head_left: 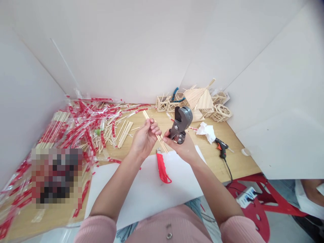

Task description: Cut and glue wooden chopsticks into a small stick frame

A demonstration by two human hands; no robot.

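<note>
In the middle of the head view, my left hand [148,136] is closed around a few wooden chopsticks [145,115], which slant down to the right past my fingers. My right hand [184,146] grips a dark metal hand cutter [182,121] with a hooked jaw pointing up; its handles are mostly hidden by the palm. The sticks' lower ends pass close to my right thumb, and I cannot tell whether they touch it. Below both hands, a red-handled tool [163,167] lies on a white sheet [141,199].
Red-and-clear wrappers [83,121] and loose sticks [124,135] cover the left side. Stick-built frames [220,113] and blue-handled pliers [175,95] sit at the back. On the right lie crumpled tissue [206,131] and a corded glue gun [222,148]. A power strip [246,197] rests on a red stool [258,219].
</note>
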